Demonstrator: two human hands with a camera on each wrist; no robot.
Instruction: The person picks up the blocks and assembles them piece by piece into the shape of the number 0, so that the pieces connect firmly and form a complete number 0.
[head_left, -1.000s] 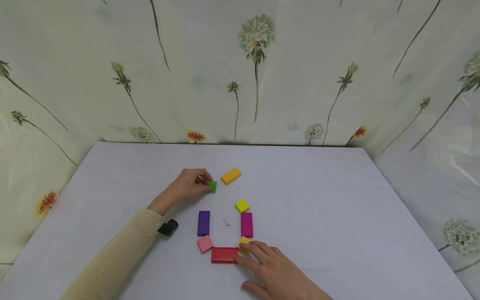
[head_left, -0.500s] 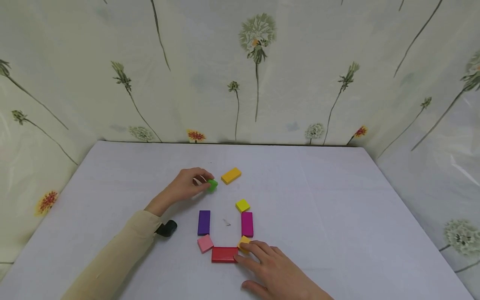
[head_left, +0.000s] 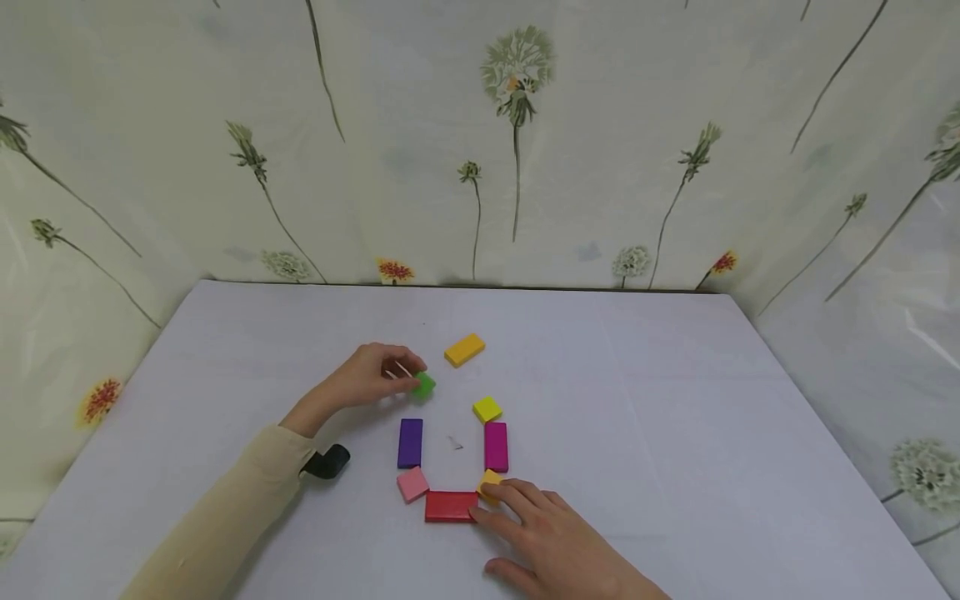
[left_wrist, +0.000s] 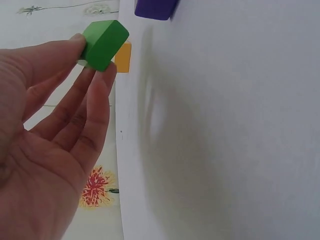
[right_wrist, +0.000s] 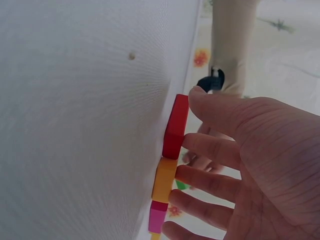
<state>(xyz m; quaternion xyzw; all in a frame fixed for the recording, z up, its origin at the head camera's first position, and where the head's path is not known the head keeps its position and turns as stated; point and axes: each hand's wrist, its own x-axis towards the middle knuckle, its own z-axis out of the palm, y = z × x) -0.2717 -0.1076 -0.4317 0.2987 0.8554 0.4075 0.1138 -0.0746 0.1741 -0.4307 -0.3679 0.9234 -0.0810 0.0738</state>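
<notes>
My left hand (head_left: 372,375) pinches a small green block (left_wrist: 104,44) between thumb and fingertips, over the table beyond the purple block (head_left: 410,443). In the left wrist view a shadow lies below that hand. My right hand (head_left: 551,537) has its fingers spread, fingertips at the red block (head_left: 450,507) and the small orange-yellow block (right_wrist: 165,180). A pink block (head_left: 413,484) sits at the left corner between red and purple. On the right side, a magenta block (head_left: 496,447) is followed by a yellow block (head_left: 487,409). Together these blocks form a U.
A loose orange block (head_left: 465,350) lies farther back, right of my left hand. The white table (head_left: 637,400) ends at a flowered curtain (head_left: 585,150) behind. A black wrist device (head_left: 327,462) sits at my left cuff.
My left hand, holding the green block, has come slightly nearer, toward the purple block, and the block has turned a little. The right hand stays in place.
</notes>
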